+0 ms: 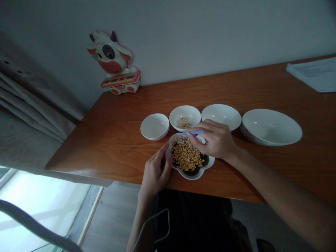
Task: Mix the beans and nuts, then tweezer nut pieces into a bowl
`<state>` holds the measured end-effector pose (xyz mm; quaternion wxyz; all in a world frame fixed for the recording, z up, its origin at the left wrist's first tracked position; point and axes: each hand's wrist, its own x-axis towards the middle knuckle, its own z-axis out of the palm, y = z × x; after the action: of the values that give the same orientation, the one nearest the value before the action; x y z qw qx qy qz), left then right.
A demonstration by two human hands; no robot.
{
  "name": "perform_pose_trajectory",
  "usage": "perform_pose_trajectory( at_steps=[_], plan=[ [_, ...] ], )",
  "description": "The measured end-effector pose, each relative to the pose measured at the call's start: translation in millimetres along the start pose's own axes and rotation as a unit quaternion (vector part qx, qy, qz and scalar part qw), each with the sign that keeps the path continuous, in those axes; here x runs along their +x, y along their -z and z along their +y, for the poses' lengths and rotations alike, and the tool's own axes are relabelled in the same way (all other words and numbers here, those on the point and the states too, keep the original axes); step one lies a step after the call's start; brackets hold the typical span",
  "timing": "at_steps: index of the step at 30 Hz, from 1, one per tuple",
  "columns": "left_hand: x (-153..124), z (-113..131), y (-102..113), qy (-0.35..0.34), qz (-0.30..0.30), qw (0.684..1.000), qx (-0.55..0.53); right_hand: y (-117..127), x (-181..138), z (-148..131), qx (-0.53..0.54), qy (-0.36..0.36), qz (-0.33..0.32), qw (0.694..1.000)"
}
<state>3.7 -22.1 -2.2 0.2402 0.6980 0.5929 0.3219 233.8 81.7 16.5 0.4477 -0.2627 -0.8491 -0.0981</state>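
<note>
A white scalloped dish near the table's front edge holds yellow beans, dark green small grains and some pale pieces at its far side. My left hand is closed on the dish's left rim, thumb on the near side. My right hand pinches blue tweezers over the dish's far part. The tweezers' tips lie near the far rim; whether anything is between them I cannot tell. Just behind stands a small white bowl with pale flat pieces in it.
Left of it is another small white bowl. To the right stand a medium bowl and a large bowl. A cow toy with a keyboard sits against the wall. Papers lie at the far right of the wooden table.
</note>
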Motion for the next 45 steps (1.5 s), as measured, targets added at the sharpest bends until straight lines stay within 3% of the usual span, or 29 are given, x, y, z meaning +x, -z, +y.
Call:
perform_pose_trajectory(
  at_steps=[25, 45],
  plan=[
    [-1.1, -1.1, -0.4, 0.002, -0.003, 1.0, -0.007, -1.0, 0.4, -0.5, 0.026, -0.004, -0.072, 0.997],
    [-1.1, 0.3, 0.1, -0.001, -0.002, 1.0, -0.002, -1.2, -0.1, -0.8, -0.015, -0.042, -0.042, 0.998]
  ],
)
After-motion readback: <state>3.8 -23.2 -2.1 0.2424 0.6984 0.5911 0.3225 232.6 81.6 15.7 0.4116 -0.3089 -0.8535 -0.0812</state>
